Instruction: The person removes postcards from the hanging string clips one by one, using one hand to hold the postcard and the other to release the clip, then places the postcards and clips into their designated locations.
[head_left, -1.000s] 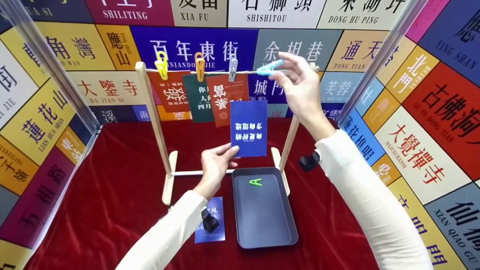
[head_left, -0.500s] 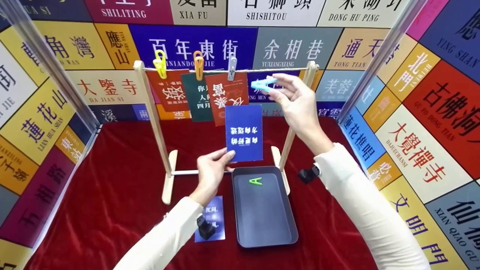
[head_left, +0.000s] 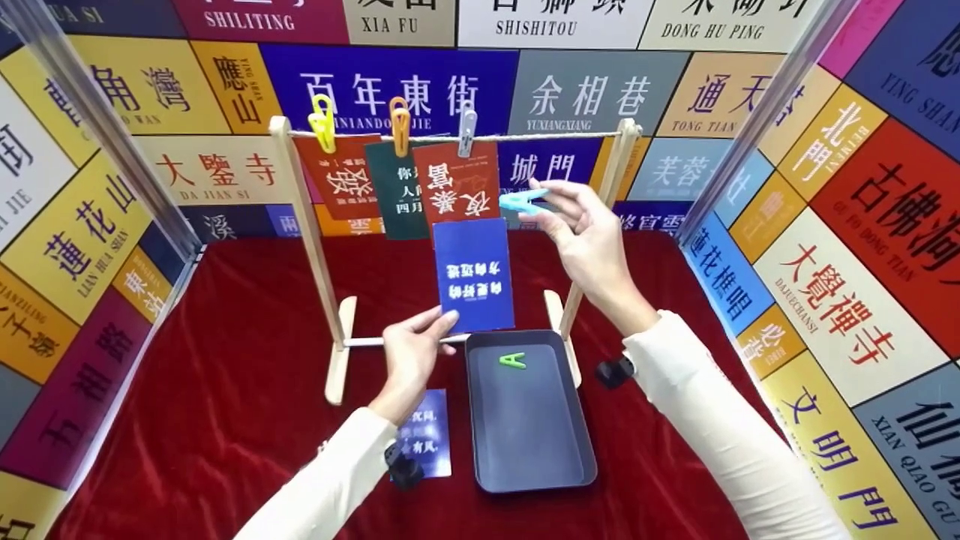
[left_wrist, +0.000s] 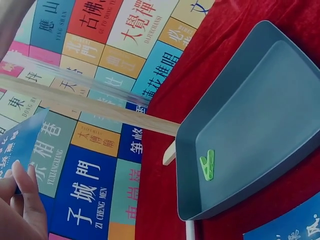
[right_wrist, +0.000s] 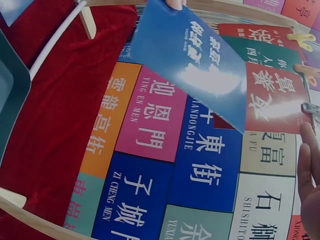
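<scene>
A blue card (head_left: 474, 255) with white lettering, upside down, is pinched at its lower left corner by my left hand (head_left: 411, 352). In the left wrist view only part of that card (left_wrist: 22, 135) shows, above the fingers. My right hand (head_left: 592, 244) holds a light blue clothespin (head_left: 521, 201) between thumb and fingers, to the right of the card's top edge and apart from it. Behind, a rope (head_left: 555, 138) carries a red card (head_left: 341, 180), a green card (head_left: 397, 195) and another red card (head_left: 457, 184), hung by yellow, orange and grey clothespins (head_left: 466, 131).
The rope spans a wooden frame (head_left: 307, 232). A dark grey tray (head_left: 529, 442) with a green clothespin (head_left: 512, 361) lies on the red cloth (head_left: 225, 375). Partly under my left sleeve is another blue card (head_left: 431, 431). Lettered panels (head_left: 585, 82) enclose the back and sides.
The light blue clothespin in my right hand has come down off the rope. My left hand has brought the blue card slightly lower and to the left.
</scene>
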